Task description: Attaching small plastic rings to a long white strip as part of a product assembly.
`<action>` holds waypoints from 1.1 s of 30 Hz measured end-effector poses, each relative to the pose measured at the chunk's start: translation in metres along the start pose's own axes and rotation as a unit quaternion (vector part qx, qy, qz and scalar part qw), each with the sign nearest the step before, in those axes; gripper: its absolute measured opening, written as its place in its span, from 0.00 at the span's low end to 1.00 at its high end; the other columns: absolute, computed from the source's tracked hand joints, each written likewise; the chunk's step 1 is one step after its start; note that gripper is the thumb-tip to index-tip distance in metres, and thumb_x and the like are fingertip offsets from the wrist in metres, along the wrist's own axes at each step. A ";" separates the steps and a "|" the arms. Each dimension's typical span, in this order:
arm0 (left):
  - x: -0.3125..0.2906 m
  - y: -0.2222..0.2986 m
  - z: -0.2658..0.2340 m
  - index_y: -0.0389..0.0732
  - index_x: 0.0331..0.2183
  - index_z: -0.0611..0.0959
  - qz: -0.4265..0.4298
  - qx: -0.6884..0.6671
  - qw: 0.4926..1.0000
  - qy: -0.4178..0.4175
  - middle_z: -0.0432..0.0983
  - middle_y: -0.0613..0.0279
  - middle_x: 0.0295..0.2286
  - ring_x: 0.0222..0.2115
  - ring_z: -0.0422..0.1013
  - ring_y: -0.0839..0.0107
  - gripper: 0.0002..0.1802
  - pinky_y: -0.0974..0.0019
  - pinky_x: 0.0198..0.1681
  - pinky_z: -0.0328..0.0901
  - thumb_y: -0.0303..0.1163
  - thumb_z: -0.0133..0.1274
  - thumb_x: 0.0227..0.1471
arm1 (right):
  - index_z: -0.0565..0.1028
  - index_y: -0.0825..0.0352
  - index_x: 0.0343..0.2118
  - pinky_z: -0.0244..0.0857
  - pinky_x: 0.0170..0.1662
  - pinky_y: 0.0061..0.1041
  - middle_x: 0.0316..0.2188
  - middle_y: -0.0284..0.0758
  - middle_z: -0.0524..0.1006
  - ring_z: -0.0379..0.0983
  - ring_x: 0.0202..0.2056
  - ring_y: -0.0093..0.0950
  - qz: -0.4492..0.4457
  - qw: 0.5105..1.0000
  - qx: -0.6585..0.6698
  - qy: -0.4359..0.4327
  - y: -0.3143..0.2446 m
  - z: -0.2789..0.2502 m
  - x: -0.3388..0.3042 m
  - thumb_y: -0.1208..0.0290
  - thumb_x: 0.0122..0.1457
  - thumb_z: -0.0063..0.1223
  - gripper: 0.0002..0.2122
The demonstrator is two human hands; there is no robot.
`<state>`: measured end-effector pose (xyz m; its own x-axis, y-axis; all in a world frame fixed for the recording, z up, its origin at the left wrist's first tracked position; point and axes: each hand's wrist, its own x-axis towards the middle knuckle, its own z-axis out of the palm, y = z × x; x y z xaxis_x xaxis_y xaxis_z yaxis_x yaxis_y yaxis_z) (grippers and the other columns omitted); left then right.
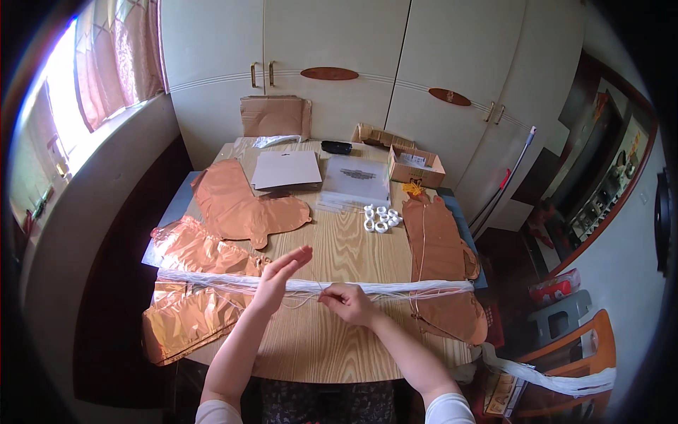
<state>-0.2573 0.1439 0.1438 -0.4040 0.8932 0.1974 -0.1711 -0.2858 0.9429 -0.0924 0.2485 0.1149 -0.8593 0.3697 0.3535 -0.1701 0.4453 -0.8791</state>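
A long bundle of white string (395, 287) lies across the wooden table from left to right. My left hand (277, 277) is over the bundle, its fingers stretched out and holding nothing I can see. Just right of it, my right hand (347, 302) pinches a thin white string at the bundle's near side. Loose strands droop between the two hands. Under the bundle's left end lie flat, crinkled copper foil balloons (198, 311). More flat copper foil pieces (445, 240) lie under its right end.
A copper foil piece (244, 205) lies far left. Behind are grey-white cards (286, 169), clear plastic bags (357, 181), white rings (381, 226), a black object (336, 147) and a cardboard box (417, 167). More white string (579, 384) hangs over a wooden chair (604, 339) at right.
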 end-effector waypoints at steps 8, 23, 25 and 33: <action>-0.008 0.003 0.003 0.30 0.29 0.78 -0.103 0.071 0.975 -0.186 0.77 0.53 0.30 0.33 0.71 0.68 0.11 0.65 0.44 0.61 0.27 0.44 0.51 | 0.74 0.69 0.28 0.60 0.27 0.19 0.20 0.31 0.71 0.66 0.22 0.20 0.003 0.990 -0.030 0.137 -0.001 -0.016 0.005 0.72 0.55 0.50 0.05; -0.006 -0.004 0.018 0.35 0.32 0.76 0.049 0.030 0.996 -0.068 0.74 0.57 0.27 0.32 0.70 0.71 0.12 0.65 0.37 0.62 0.34 0.43 0.55 | 0.74 0.69 0.30 0.63 0.29 0.26 0.23 0.39 0.73 0.71 0.25 0.33 -0.060 0.995 -0.078 0.024 0.007 0.000 0.000 0.71 0.55 0.48 0.07; 0.000 -0.003 0.009 0.35 0.29 0.76 0.195 0.475 0.854 -0.086 0.74 0.59 0.26 0.32 0.69 0.72 0.10 0.69 0.33 0.62 0.31 0.43 0.54 | 0.74 0.68 0.29 0.63 0.29 0.28 0.23 0.40 0.73 0.71 0.25 0.34 -0.079 0.994 -0.074 0.027 -0.006 -0.006 -0.001 0.71 0.55 0.48 0.06; -0.004 -0.005 0.021 0.32 0.34 0.74 0.046 0.124 0.989 -0.065 0.75 0.62 0.31 0.36 0.69 0.71 0.11 0.69 0.36 0.62 0.30 0.44 0.52 | 0.74 0.68 0.29 0.63 0.28 0.29 0.23 0.39 0.73 0.71 0.25 0.36 -0.085 0.987 -0.125 0.046 0.009 0.004 -0.001 0.70 0.53 0.50 0.06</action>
<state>-0.2360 0.1490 0.1439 -0.2851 0.9095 0.3025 0.0933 -0.2878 0.9531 -0.0947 0.2490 0.1053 -0.7794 0.3401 0.5262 -0.1733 0.6902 -0.7026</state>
